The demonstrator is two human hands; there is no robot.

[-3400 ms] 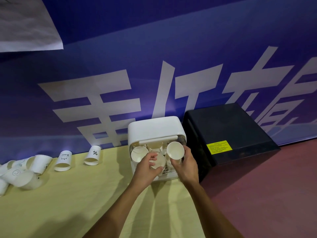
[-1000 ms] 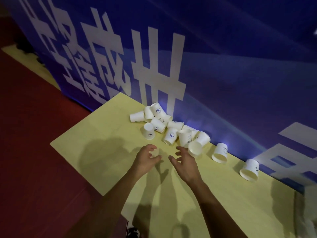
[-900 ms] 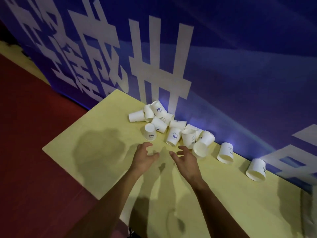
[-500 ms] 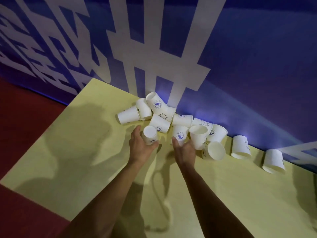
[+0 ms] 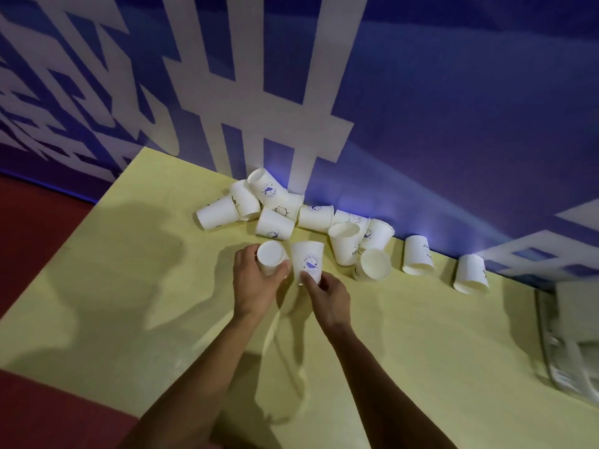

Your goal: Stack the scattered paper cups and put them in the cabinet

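Observation:
Several white paper cups (image 5: 316, 218) with blue logos lie jumbled against the blue banner wall on the yellow table (image 5: 136, 286). My left hand (image 5: 257, 285) grips one cup (image 5: 269, 256) whose flat bottom faces me. Beside it, my right hand (image 5: 327, 294) pinches the lower end of another cup (image 5: 308, 259), mouth upward, logo toward me. The two held cups are side by side and nearly touching. Two single cups (image 5: 418, 256) (image 5: 470, 274) lie apart to the right.
The table's left edge drops to a red floor (image 5: 39, 222). At the far right edge a pale object (image 5: 573, 338) sits on the table, blurred. The blue banner (image 5: 421, 108) with white lettering rises right behind the cups.
Both hands reached forward from over the bare table to the pile. The left now holds the near cup, and the right has picked up the cup next to it.

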